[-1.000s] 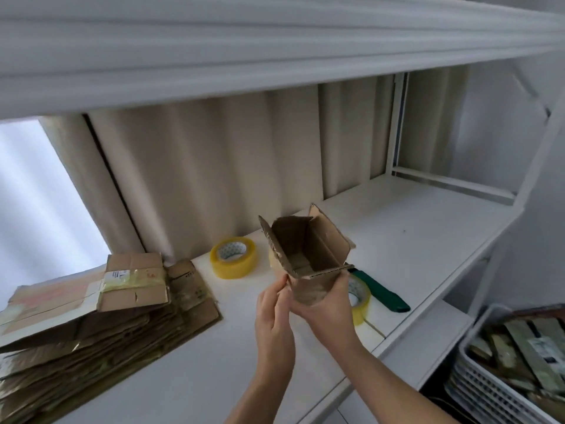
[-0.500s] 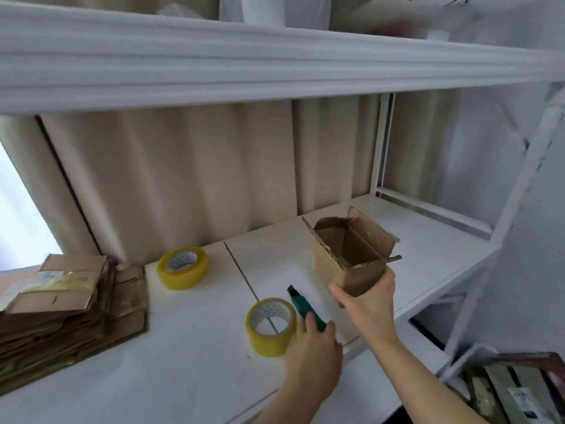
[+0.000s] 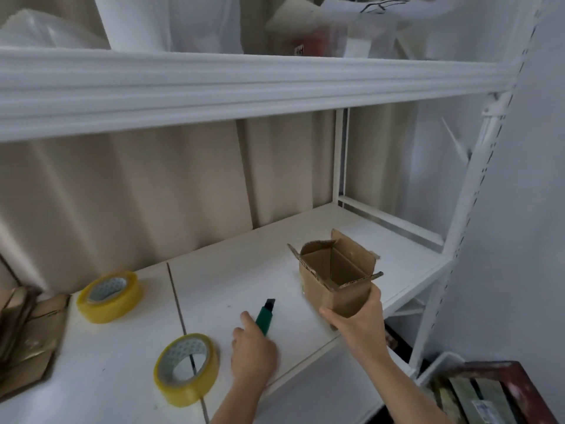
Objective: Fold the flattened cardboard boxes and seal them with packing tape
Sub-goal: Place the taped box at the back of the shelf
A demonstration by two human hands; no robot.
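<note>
A small brown cardboard box (image 3: 333, 296) stands upright on the white shelf (image 3: 244, 270), its top flaps open and its inside empty. My right hand (image 3: 357, 325) grips the box at its near lower corner. My left hand (image 3: 253, 353) is curled round the near end of a green utility knife (image 3: 266, 315) lying on the shelf, left of the box. One yellow roll of packing tape (image 3: 186, 390) lies flat just left of my left hand. A second yellow roll (image 3: 110, 304) lies further back on the left.
A stack of flattened cardboard boxes (image 3: 33, 332) sits at the left edge. A thick white upper shelf (image 3: 244, 84) hangs overhead with white items on it. A perforated white post (image 3: 458, 240) stands at the right. Below right is a basket (image 3: 489, 393) with packets.
My left hand let go of the box and dropped onto the green knife. My right hand carried the box to the right and set it down on the shelf. The view tilted up.
</note>
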